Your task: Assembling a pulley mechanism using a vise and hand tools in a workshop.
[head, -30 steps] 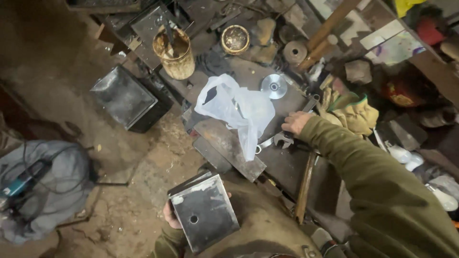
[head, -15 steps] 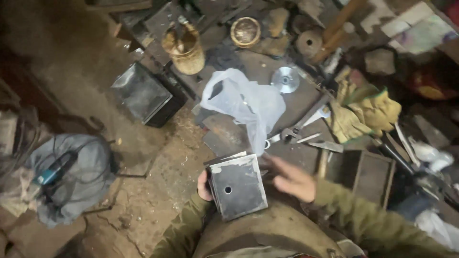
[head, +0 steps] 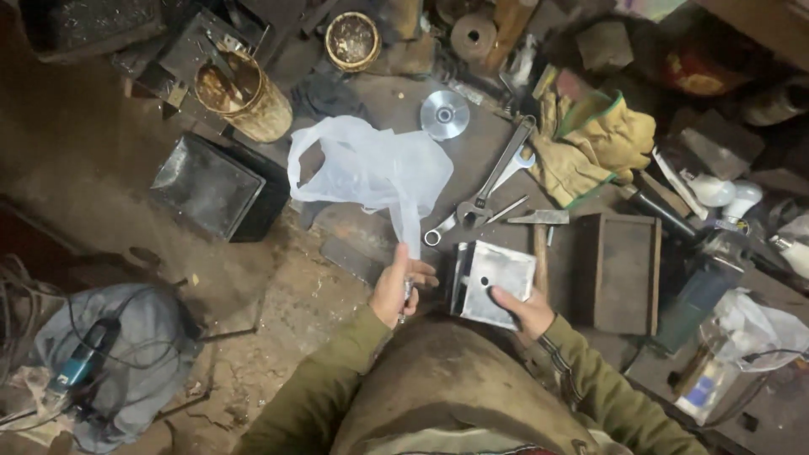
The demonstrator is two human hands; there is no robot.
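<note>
A square metal box (head: pixel 495 282) is sitting at lower centre of the frame, the right hand (head: pixel 527 310) gripping its lower edge with fingers curled. Just left, the left hand (head: pixel 398 286) is pinching a small metal piece (head: pixel 408 292). Above, a white plastic bag (head: pixel 371 173) and wrenches (head: pixel 493 181) are lying on the cluttered floor.

Both arms, in olive sleeves, are bent in front of the body. The left hand (head: pixel 398 286) is closed around something small, thumb up. The right hand (head: pixel 524 310) grips with the thumb on top.
</note>
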